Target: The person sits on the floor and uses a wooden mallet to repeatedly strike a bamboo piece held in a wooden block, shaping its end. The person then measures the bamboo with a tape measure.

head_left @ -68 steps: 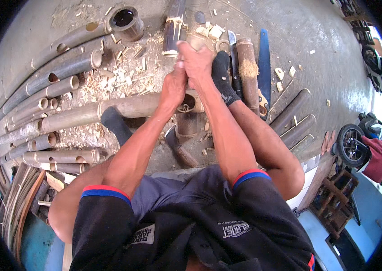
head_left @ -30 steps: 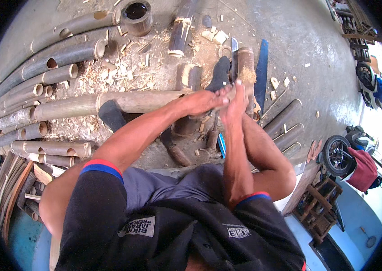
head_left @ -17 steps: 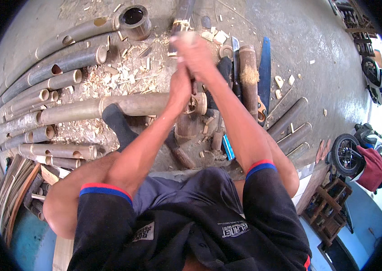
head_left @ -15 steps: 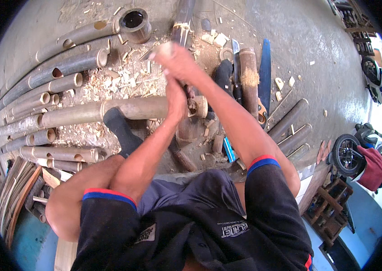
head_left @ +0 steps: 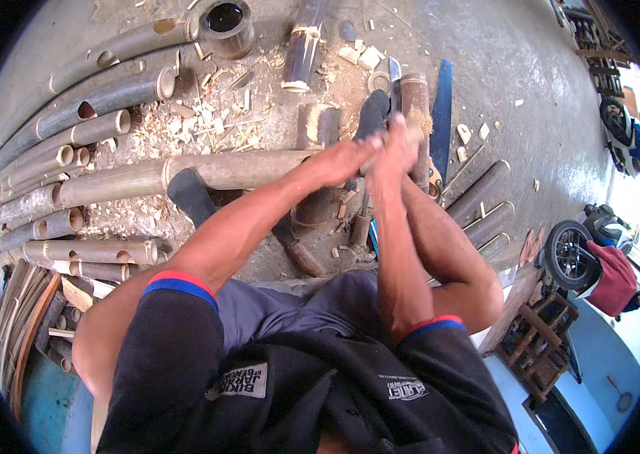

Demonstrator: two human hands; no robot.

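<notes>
A long bamboo pole (head_left: 240,170) lies crosswise in front of me, its right end hidden behind my hands. My left hand (head_left: 352,160) is closed over that end, wrapped round something that its fingers hide. Close beside it, my right hand (head_left: 394,155) is closed and smeared by motion; a pale wooden bit shows at its edge, too blurred to name. Under the pole stands an upright bamboo section (head_left: 316,206). My foot in a dark sock (head_left: 190,195) rests against the pole on the left.
Several bamboo poles with cut holes (head_left: 104,94) lie at left. Beyond my hands are a blue-bladed saw (head_left: 442,106), a knife (head_left: 395,79), a bamboo piece (head_left: 414,94) and a bamboo cup with dark contents (head_left: 225,26). Wood chips (head_left: 191,125) litter the floor. A motorbike (head_left: 585,261) stands far right.
Both hands have moved right, from the hole near the pole's end to beyond that end. My right hand has come down and right, and the far dark bamboo's cut end now shows.
</notes>
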